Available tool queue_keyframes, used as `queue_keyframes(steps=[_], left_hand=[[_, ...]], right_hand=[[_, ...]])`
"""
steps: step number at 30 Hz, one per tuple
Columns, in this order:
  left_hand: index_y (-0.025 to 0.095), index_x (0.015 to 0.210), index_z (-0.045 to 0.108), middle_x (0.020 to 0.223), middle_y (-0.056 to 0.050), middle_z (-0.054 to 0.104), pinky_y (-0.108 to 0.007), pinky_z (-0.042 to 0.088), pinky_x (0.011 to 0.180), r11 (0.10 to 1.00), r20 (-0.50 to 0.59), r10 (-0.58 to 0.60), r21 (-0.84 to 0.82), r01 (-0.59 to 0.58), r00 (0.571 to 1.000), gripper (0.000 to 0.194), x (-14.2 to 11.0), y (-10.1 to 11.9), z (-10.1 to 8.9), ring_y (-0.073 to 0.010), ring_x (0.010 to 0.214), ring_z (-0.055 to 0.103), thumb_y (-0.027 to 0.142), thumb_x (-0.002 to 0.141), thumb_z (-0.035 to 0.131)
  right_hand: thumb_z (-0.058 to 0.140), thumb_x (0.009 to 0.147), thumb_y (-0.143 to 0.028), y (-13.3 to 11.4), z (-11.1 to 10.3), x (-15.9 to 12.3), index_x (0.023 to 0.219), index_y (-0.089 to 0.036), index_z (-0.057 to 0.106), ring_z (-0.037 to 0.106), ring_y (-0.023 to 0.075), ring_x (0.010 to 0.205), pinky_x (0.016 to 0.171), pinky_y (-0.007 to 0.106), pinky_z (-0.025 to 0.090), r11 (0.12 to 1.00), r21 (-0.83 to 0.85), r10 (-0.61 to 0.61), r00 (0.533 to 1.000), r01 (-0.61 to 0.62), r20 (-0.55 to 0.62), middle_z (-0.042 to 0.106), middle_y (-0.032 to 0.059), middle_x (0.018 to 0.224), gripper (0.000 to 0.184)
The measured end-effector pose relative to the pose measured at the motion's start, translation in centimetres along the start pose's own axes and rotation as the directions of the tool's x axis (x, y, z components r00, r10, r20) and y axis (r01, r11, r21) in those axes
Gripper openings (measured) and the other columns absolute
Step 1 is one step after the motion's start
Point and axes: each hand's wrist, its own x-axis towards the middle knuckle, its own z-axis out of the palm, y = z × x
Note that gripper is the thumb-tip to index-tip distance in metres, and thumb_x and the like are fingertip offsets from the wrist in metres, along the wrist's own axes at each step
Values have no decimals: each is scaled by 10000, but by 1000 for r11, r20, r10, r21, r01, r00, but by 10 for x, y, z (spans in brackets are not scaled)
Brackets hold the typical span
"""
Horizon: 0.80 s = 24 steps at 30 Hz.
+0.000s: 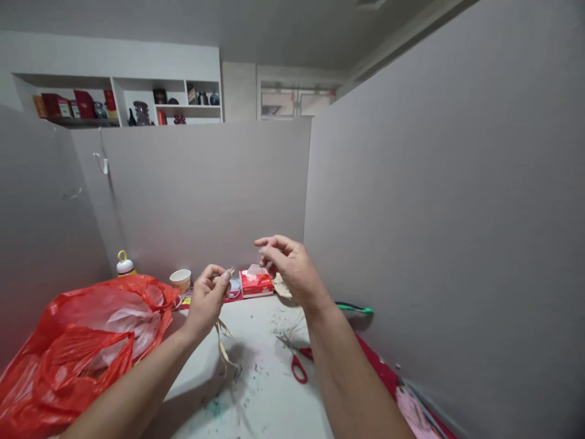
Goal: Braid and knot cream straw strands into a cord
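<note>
Scrap-littered white tabletop (269, 396): left hand (208, 300) pinches pale, straw-like strands (222, 346), bunched on top, apparently unworked below; right hand (291, 266) half-open, seemingly empty.

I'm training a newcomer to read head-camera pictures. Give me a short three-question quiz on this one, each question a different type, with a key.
1. Multiple choice: what does the left hand hold?
A) a bottle
B) pale strips
C) a tissue pack

2. True or false: the right hand is gripping the paper cup.

3. Fill in the missing word: the scissors lying on the table have ____ handles.

Key: 1. B; 2. False, the cup stands apart from that hand; 3. red.
</note>
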Motion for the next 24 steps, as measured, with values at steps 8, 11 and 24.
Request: queue_keyframes(steps=[8, 11, 24], left_hand=[[181, 758, 484, 519, 79, 498, -144, 180, 372, 998, -91, -28, -62, 23, 995, 317, -6, -2, -4, -10, 355, 259, 449, 722, 650], [182, 749, 478, 498, 81, 484, -148, 201, 380, 998, -186, 1, -62, -13, 983, 340, -21, -2, -1, -16, 358, 284, 469, 699, 656], [177, 703, 472, 484, 82, 445, -163, 228, 403, 999, -288, 13, -30, -23, 958, 268, -18, -47, -28, -32, 378, 307, 413, 726, 597]], right_hand=[[646, 656, -244, -13, -1, -11, 577, -177, 412, 352, 33, 360, 355, 151, 259, 965, 247, 55, 987, -92, 151, 470, -71, 453, 256], [689, 645, -284, 1, 12, -15, 594, -180, 421, 329, 36, 362, 361, 162, 255, 978, 178, 69, 975, -108, 213, 410, -88, 419, 291], [710, 627, -392, 82, 54, 0, 618, -132, 598, 442, 68, 383, 373, 191, 354, 935, -35, 355, 932, -354, 66, 528, -13, 483, 283]])
